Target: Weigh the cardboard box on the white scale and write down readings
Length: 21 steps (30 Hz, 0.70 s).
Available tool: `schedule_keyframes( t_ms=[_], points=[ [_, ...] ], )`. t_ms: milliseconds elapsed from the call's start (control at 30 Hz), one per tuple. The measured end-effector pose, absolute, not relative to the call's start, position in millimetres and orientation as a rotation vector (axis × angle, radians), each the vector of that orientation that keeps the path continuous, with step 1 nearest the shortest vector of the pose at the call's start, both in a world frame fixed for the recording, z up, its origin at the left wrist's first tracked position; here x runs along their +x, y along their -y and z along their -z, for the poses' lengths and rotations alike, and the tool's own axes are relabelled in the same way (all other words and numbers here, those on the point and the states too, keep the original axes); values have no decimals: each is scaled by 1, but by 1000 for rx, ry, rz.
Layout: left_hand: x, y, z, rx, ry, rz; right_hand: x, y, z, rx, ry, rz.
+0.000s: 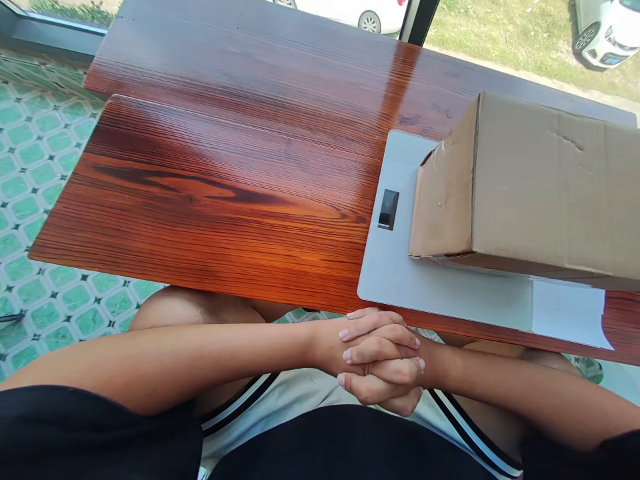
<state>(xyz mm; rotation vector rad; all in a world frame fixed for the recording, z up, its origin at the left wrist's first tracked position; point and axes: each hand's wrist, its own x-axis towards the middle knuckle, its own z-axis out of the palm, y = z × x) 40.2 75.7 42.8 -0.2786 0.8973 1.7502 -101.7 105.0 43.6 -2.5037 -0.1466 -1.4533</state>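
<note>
My left hand [334,350] and my right hand [376,321] are clasped together with their fingers interlaced, above my lap at the table's near edge. Both are closed, and no object shows between them. Palms and thumbs are largely hidden. Closest to them on the table lies a pale glass-topped scale [395,273] with a small dark display [389,210]. A closed brown cardboard box [540,193] rests on the scale, and its right side runs out of view. White paper [567,313] sticks out from beneath the box at the scale's right.
The reddish-brown wooden table [210,193] spans the view, its near edge just beyond my knees. Green patterned floor tiles [30,173] show at left. Behind the table are a dark window post [419,23] and parked white cars [607,33] outside.
</note>
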Motion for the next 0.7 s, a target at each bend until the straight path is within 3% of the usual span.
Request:
schedule_keyframes(
  t_ms=[400, 700],
  points=[
    [47, -49, -13, -505, -1345, -1760, -103, -104, -41, -2466, 82, 1385],
    [41, -55, -33, -504, -1900, -1291, -103, -107, -47, -2520, 133, 1387]
  ],
)
